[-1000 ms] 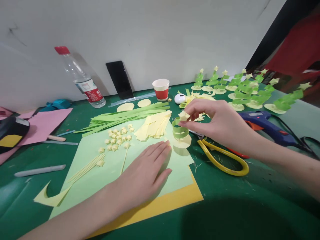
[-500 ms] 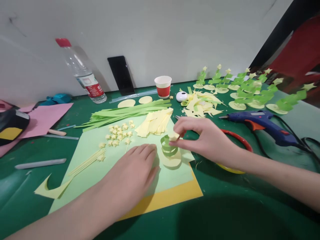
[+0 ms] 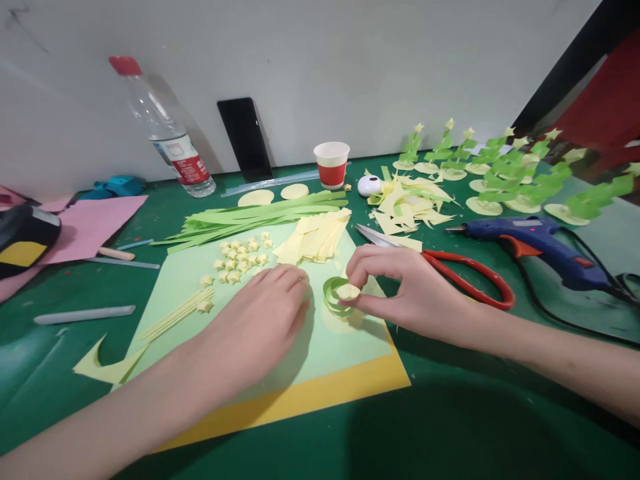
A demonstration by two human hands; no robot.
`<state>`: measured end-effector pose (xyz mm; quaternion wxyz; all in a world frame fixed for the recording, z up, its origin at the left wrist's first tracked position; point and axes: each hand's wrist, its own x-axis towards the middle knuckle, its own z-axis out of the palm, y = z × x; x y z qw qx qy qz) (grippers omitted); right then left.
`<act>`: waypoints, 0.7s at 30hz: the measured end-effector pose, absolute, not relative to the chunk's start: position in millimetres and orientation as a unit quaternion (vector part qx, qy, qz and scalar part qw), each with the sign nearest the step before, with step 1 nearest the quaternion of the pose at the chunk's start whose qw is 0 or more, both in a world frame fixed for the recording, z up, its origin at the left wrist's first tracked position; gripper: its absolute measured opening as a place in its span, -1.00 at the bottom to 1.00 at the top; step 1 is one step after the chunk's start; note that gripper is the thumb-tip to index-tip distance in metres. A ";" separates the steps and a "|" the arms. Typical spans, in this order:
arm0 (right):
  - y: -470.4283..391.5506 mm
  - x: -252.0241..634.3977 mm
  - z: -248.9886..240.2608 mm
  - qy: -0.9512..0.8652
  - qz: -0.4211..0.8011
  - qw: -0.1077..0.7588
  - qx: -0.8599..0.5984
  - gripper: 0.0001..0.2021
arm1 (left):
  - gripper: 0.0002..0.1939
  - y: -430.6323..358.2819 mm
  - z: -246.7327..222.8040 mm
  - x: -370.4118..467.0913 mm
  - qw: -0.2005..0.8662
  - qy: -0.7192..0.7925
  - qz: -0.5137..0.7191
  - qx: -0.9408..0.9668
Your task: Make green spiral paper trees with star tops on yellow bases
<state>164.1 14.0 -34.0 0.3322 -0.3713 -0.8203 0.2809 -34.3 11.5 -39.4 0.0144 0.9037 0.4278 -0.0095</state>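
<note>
A small pale yellow star (image 3: 349,292) is pinched between the thumb and fingers of my right hand (image 3: 400,287). It sits over a curled green paper strip (image 3: 332,295), which stands on a round yellow paper base (image 3: 343,323). My left hand (image 3: 273,300) rests on the light green sheet (image 3: 320,363), left of the curl, with its fingers curled down; the fingertips are hidden. Several small folded stars (image 3: 239,259) and a bundle of thin yellow strips (image 3: 177,316) lie to its left. Behind the hands are wide yellow strips (image 3: 317,237) and long green strips (image 3: 250,217).
Red-handled scissors (image 3: 470,277) and a blue glue gun (image 3: 540,247) lie at the right. Behind them stand several green spirals topped with stars (image 3: 525,180). A paper cup (image 3: 332,165), a phone (image 3: 245,139) and a bottle (image 3: 175,147) stand along the wall.
My right hand has lowered slightly with the star, and the green curl looks pressed flatter. My left hand has shifted slightly up and left. The view has shifted a little, showing more of the scissors.
</note>
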 end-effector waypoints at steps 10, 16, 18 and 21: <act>17.0 170.0 -38.6 -0.829 0.275 0.319 -0.367 -0.93 | -0.70 12.6 -38.1 -35.5 0.014 0.428 -0.017 0.904; 16.9 171.6 -39.2 -0.830 0.275 0.307 -0.376 -0.88 | -0.68 11.8 -36.6 -33.7 0.003 0.426 -0.027 0.904; 17.3 171.5 -39.1 -0.825 0.279 0.308 -0.382 -0.89 | -0.70 10.8 -36.4 -32.9 0.005 0.433 -0.024 0.901; 18.2 171.0 -39.2 -0.819 0.288 0.311 -0.386 -0.89 | -0.71 9.0 -36.6 -31.8 0.009 0.445 -0.008 0.895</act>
